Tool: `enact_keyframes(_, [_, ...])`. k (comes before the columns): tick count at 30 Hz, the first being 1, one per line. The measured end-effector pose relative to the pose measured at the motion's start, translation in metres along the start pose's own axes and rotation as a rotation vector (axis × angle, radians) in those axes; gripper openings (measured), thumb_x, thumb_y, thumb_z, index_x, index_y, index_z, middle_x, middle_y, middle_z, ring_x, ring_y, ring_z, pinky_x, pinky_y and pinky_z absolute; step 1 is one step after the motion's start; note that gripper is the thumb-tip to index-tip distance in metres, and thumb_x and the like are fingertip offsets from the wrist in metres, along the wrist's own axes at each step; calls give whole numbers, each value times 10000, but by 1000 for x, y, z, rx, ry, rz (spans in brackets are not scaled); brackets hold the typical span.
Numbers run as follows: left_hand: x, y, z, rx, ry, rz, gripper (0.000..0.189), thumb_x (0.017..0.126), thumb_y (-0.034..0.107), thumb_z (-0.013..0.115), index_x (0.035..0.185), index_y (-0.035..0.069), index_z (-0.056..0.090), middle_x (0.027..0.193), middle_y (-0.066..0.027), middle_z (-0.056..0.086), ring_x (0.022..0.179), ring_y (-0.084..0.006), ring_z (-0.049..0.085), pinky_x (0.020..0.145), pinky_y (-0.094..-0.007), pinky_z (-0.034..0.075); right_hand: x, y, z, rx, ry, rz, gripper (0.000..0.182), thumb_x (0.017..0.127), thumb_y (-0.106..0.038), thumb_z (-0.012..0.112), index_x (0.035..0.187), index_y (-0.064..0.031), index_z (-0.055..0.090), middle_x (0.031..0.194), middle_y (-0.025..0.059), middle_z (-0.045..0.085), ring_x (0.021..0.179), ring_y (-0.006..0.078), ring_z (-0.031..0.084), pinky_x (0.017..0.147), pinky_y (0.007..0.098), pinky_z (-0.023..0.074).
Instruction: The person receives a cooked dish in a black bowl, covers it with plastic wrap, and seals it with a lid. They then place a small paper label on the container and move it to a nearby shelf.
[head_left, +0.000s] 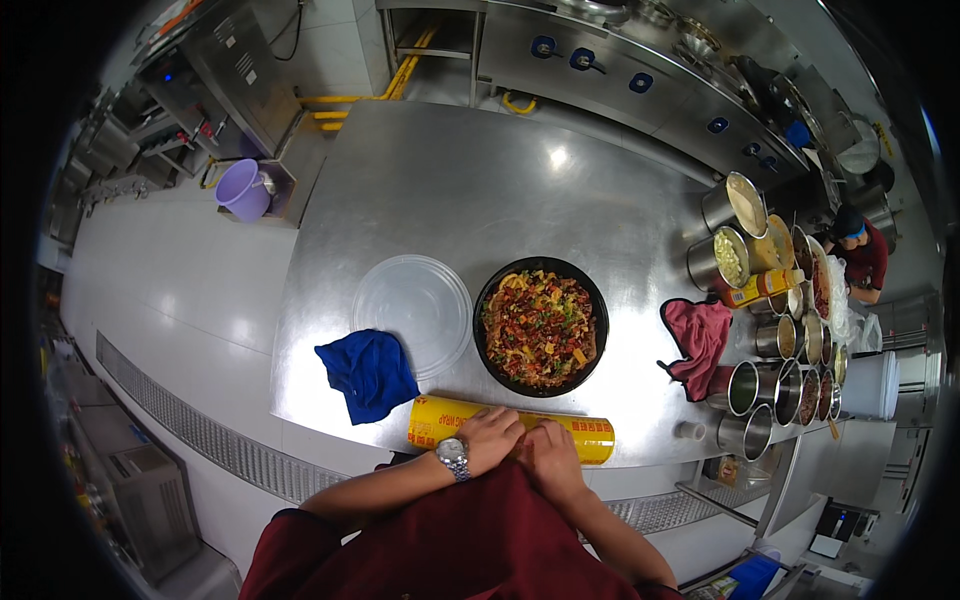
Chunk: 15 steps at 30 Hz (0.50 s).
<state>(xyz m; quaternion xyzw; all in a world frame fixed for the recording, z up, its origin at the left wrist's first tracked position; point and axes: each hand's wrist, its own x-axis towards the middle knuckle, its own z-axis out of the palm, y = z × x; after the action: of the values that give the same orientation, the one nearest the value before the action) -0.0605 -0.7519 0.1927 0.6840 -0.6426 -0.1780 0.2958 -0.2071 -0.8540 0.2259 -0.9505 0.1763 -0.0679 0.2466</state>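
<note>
A yellow roll of cling wrap (427, 424) lies along the near edge of the steel table (390, 187). My left hand (491, 439), with a metal watch on the wrist, rests on its middle. Beside it my right hand (551, 454) lies on the roll too, fingers bent; whether either hand grips it is hard to tell. Beyond the hands stands a round black dish of cooked food (540, 330) with red chillies and green bits. A clear round plastic lid (412, 307) is to its left, and a crumpled blue cloth (369, 375) overlaps the lid's near edge.
A pink cloth (696, 341) lies right of the dish. Several steel pots (742, 386) and a yellow-labelled bottle (765, 287) crowd the table's right end. A small white roll (690, 430) sits near the front edge. Another person (866, 251) is beyond the pots. A purple bucket (241, 189) stands off the left side.
</note>
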Motion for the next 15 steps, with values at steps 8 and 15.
enact_keyframes(8, [-1, 7, -6, -304, 45, -137, 144, 834, 147, 650, 877, 79, 531, 879, -95, 557, 835, -303, 582, 719, -391, 480, 1, 8, -2, 120, 78, 13, 172, 799, -94, 655, 949, -67, 576, 943, 117, 547, 906, 345, 551, 778, 471, 445])
enact_keyframes(15, [7, 7, -6, -101, 32, -91, 150, 847, 164, 625, 919, 80, 526, 861, -91, 570, 842, -311, 597, 719, -399, 502, -3, 15, -2, 148, 34, 105, 95, 817, -110, 658, 886, -67, 610, 868, 91, 561, 816, 305, 577, 726, 418, 473])
